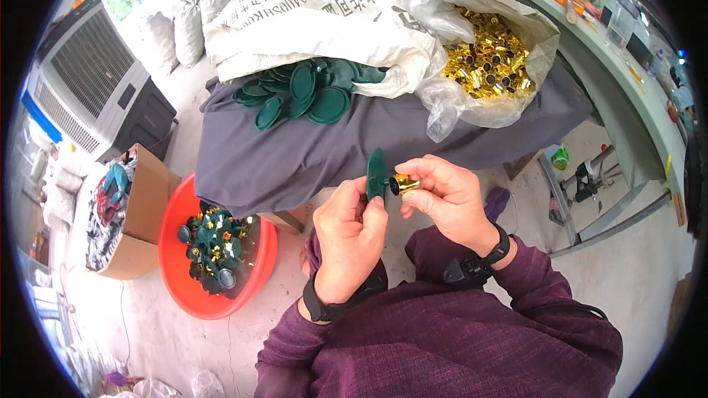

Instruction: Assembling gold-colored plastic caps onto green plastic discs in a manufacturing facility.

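Note:
My left hand (pixel 350 225) is closed on a dark green disc (pixel 377 171), held upright with its edge toward me. From the disc's right face a short stem points at a shiny gold cap (pixel 406 183). The cap is pinched between the thumb and fingers of my right hand (pixel 442 195), its dark end against or very near the stem; I cannot tell if they are joined. Beyond my hands, a heap of green discs (pixel 328 105) spills from a white woven sack (pixel 324 22). To its right lies an open bag (pixel 542 44) full of gold caps (pixel 490 59).
Both heaps rest on a grey cloth-covered table (pixel 295 158). On the floor at left stands a red basin (pixel 173 273) with green and gold pieces inside. Beside it are a cardboard box (pixel 140 214) of cloth scraps and an air cooler (pixel 96 74). A green-topped workbench (pixel 627 88) runs along the right.

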`<action>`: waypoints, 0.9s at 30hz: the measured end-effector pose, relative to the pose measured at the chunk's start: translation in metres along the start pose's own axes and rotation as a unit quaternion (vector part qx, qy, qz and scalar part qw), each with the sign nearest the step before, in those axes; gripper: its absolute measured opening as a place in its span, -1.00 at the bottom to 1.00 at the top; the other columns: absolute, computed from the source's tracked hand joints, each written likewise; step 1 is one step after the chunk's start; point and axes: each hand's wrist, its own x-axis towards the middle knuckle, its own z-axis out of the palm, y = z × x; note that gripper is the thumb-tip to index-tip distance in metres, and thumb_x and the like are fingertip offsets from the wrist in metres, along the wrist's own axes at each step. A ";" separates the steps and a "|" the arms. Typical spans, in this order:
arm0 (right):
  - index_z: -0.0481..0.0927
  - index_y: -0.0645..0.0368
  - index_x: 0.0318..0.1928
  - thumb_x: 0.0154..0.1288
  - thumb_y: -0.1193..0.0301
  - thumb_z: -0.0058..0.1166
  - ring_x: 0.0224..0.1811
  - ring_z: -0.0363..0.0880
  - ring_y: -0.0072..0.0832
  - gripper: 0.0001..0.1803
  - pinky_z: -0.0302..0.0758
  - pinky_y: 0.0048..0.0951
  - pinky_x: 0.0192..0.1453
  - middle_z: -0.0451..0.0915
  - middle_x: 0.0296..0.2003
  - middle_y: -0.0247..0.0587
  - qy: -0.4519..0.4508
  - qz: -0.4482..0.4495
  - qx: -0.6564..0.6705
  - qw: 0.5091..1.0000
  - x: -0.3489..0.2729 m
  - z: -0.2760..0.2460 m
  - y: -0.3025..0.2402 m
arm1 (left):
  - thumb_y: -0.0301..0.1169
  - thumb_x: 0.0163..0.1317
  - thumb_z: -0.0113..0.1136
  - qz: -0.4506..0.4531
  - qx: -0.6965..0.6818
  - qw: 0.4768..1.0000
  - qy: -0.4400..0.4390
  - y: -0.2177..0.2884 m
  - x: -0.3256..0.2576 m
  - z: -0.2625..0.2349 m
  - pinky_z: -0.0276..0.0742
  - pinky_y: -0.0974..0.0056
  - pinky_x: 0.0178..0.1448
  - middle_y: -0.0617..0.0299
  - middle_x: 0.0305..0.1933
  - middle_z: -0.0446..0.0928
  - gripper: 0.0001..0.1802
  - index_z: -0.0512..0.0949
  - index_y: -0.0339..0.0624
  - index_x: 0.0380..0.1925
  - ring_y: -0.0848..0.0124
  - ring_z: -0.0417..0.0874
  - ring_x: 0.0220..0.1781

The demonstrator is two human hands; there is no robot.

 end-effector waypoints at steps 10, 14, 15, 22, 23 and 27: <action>0.50 0.31 -0.01 0.18 0.74 0.00 -0.42 0.57 -0.60 -0.67 0.53 -0.60 -0.35 0.43 -0.34 -0.27 0.025 -0.064 -0.135 0.988 -0.006 0.003 0.004 | -0.66 0.16 0.03 0.070 0.063 0.995 0.042 -0.001 -0.009 0.001 0.38 0.52 -0.51 0.31 -0.48 0.52 -0.85 0.52 -0.39 -0.25 0.64 0.48 -0.59; 0.50 0.31 -0.02 0.18 0.74 0.00 -0.43 0.57 -0.60 -0.67 0.53 -0.60 -0.35 0.43 -0.34 -0.27 0.018 -0.061 -0.145 0.987 -0.004 0.005 0.007 | -0.67 0.14 0.03 0.086 0.075 0.992 0.046 -0.002 -0.010 0.001 0.38 0.53 -0.49 0.30 -0.48 0.51 -0.86 0.52 -0.38 -0.29 0.65 0.48 -0.59; 0.51 0.31 -0.03 0.18 0.75 0.01 -0.44 0.57 -0.60 -0.68 0.53 -0.60 -0.35 0.44 -0.35 -0.27 0.023 -0.065 -0.150 0.986 -0.004 0.007 0.007 | -0.67 0.13 0.03 0.093 0.077 0.992 0.043 -0.001 -0.009 0.001 0.37 0.53 -0.49 0.32 -0.48 0.50 -0.85 0.52 -0.38 -0.28 0.65 0.48 -0.59; 0.49 0.36 -0.03 0.19 0.73 0.02 -0.42 0.59 -0.57 -0.69 0.56 -0.57 -0.35 0.44 -0.34 -0.26 -0.002 -0.070 -0.200 0.977 -0.003 0.009 0.012 | -0.67 0.12 0.04 0.004 -0.017 1.000 -0.015 -0.013 -0.008 -0.002 0.38 0.55 -0.49 0.36 -0.45 0.51 -0.79 0.51 -0.37 -0.21 0.68 0.48 -0.56; 0.49 0.36 -0.03 0.19 0.73 0.02 -0.42 0.59 -0.57 -0.69 0.56 -0.57 -0.35 0.44 -0.34 -0.26 -0.002 -0.070 -0.200 0.977 -0.003 0.010 0.011 | -0.67 0.12 0.04 0.003 -0.017 1.000 -0.015 -0.013 -0.009 -0.002 0.38 0.55 -0.49 0.36 -0.45 0.51 -0.79 0.51 -0.37 -0.21 0.68 0.48 -0.56; 0.50 0.36 -0.04 0.19 0.73 0.02 -0.42 0.59 -0.58 -0.71 0.56 -0.57 -0.35 0.44 -0.36 -0.27 -0.002 -0.042 -0.168 0.985 -0.001 0.008 0.017 | -0.65 0.12 0.05 -0.048 -0.049 0.998 0.007 -0.011 -0.011 0.002 0.39 0.53 -0.50 0.34 -0.45 0.52 -0.79 0.52 -0.36 -0.21 0.67 0.50 -0.54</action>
